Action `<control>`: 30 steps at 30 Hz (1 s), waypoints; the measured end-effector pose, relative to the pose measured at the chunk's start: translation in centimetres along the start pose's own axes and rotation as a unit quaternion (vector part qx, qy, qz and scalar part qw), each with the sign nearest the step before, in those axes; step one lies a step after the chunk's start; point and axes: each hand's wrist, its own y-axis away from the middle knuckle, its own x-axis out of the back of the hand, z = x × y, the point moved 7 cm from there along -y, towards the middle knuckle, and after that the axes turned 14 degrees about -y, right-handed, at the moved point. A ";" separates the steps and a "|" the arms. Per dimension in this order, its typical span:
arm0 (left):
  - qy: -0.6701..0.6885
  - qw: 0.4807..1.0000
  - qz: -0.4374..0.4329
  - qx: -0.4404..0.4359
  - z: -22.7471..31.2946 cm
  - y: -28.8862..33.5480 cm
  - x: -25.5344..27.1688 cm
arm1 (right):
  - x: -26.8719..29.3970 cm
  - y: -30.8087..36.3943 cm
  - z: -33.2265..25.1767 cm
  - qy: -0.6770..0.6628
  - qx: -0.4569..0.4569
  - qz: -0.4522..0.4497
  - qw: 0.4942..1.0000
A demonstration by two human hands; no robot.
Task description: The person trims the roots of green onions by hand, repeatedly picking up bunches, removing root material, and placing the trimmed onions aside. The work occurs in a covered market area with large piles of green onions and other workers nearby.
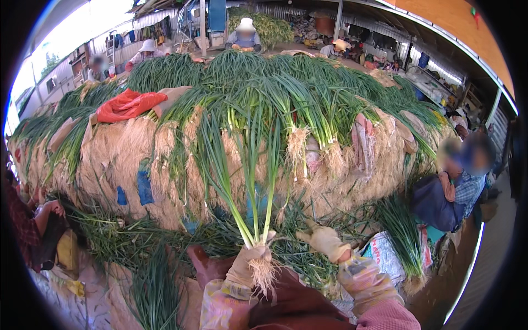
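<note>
My left hand [247, 265], in a pale work glove, is closed round the lower stems of a few green onions [250, 220]. Their pale roots [263, 272] hang below the fist, and the long leaves reach up against the big pile. To the right, my right hand [325, 242] is also gloved, with a printed plastic sleeve over the wrist. Its thumb and fingers point left and stand apart, with nothing visible in them. Loose green leaves and trimmings lie beneath it.
A large heap of green onions [231, 71] spans the view, roots facing me. A red plastic sack [131, 104] lies on top at left. Beside my right arm, a bundle of green onions [404, 236] rests near a printed sack [384, 256]. Several people sit around the heap.
</note>
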 end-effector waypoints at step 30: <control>-0.064 0.992 0.039 -0.100 0.1 -2.4 3.6 | 12.1 -11.4 -11.9 0.148 0.343 0.417 0.829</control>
